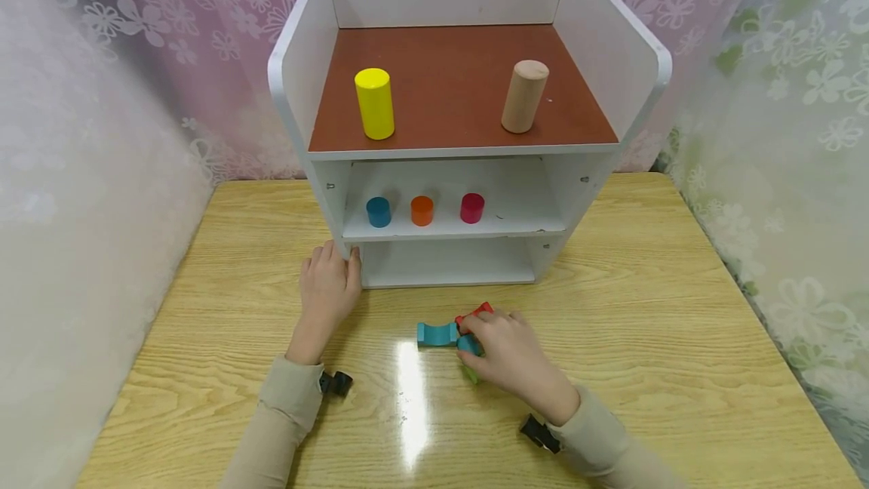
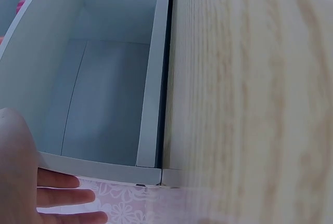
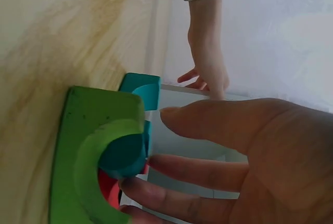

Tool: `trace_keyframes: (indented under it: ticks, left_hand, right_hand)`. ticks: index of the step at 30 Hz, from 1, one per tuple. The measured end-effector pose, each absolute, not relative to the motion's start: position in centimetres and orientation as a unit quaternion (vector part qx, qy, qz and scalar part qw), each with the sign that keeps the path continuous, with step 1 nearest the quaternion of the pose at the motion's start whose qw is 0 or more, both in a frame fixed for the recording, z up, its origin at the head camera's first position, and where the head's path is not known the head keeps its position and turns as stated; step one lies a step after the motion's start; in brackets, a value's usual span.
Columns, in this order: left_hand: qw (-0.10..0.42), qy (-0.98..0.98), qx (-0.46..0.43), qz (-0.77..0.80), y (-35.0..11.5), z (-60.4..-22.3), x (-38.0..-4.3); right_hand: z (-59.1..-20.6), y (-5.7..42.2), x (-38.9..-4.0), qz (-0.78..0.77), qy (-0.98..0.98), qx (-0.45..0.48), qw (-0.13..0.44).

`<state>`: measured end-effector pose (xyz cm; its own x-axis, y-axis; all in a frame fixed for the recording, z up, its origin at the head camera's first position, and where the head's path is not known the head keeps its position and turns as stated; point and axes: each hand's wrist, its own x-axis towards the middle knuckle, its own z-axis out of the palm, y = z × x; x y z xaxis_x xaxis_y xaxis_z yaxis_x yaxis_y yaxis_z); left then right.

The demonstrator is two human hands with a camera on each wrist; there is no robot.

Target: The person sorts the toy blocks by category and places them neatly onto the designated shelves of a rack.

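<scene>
In the head view, my left hand [image 1: 330, 281] is at the lower left edge of a white shelf unit [image 1: 448, 262]. Its thumb lies at the front, the other fingers along the outer side of the panel, as the left wrist view also shows. My right hand [image 1: 512, 357] is over a small cluster of blocks, fingertips touching a short blue cylinder [image 3: 124, 154] and thumb apart from it. Around the cylinder stand a green block with a curved cutout [image 3: 86, 130], a similar blue block [image 1: 437, 335] and a red block [image 1: 483, 309], partly hidden.
A yellow cylinder [image 1: 376, 104] and a plain wooden cylinder [image 1: 525, 96] stand on the brown top shelf. Short blue [image 1: 379, 212], orange [image 1: 422, 210] and pink-red [image 1: 471, 208] cylinders line the middle shelf. The unit stands on a wood-grain table [image 1: 645, 308], with flowered curtains around.
</scene>
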<state>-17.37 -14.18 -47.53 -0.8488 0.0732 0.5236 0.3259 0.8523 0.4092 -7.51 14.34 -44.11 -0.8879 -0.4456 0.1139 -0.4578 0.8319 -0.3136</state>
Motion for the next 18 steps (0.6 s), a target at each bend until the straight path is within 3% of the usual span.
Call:
trace_keyframes:
  ticks: [18]
  left_hand:
    - [0.25, -0.927, -0.105, -0.259, -14.1, -47.5, -17.4]
  right_hand:
    - [-45.4, 13.8, -7.5, 0.169, -0.959, 0.227, 0.015]
